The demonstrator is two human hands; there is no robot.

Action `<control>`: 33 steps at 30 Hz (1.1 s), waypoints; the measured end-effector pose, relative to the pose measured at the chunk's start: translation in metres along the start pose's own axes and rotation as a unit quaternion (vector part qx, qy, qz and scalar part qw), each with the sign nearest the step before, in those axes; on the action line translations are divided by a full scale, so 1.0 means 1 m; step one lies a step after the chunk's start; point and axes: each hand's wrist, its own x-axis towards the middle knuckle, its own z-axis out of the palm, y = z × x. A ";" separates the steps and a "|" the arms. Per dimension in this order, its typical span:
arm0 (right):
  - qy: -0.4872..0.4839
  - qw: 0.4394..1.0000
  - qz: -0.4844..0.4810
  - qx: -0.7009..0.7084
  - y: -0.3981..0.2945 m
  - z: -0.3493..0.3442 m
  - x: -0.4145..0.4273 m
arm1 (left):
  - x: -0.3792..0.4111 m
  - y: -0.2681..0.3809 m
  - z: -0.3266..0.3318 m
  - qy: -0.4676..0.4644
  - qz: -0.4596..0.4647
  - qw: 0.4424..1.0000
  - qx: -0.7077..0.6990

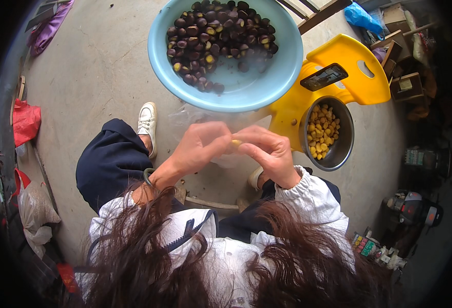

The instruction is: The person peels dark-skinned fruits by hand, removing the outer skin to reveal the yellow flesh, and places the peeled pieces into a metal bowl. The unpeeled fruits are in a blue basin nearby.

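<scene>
Between my fingertips is a small yellow chestnut kernel [236,143]. My right hand [270,152] pinches it between thumb and forefinger, and the fingertips of my left hand [204,144] meet it from the other side. Beyond my hands stands a light blue plastic basin [241,96] with many dark brown chestnuts [218,30], some cut to show yellow. To the right, a steel bowl [340,154] holds peeled yellow kernels [320,133] and rests on a yellow plastic chair [283,123]. One brown chestnut [294,122] lies on the chair beside the bowl.
A smartphone [324,77] lies on the yellow chair behind the bowl. Under my hands hangs a clear plastic bag [226,159]. Wooden boxes [407,86] and a blue bag [362,17] are at the right; a red bag [26,121] and a filled clear sack [37,204] are at the left.
</scene>
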 end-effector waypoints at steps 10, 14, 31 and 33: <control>0.003 1.000 -0.004 0.003 0.002 0.001 0.000 | 0.000 -0.005 0.001 0.004 0.007 1.000 0.000; 0.005 0.999 -0.026 -0.025 0.005 -0.001 0.000 | 0.001 -0.003 0.002 0.011 0.002 1.000 -0.008; 0.001 0.999 0.017 0.037 0.007 -0.006 0.003 | 0.001 -0.011 -0.004 0.042 0.048 0.997 0.045; 0.013 1.000 -0.011 0.016 0.006 -0.004 0.003 | 0.001 -0.003 0.002 0.041 0.030 0.999 0.012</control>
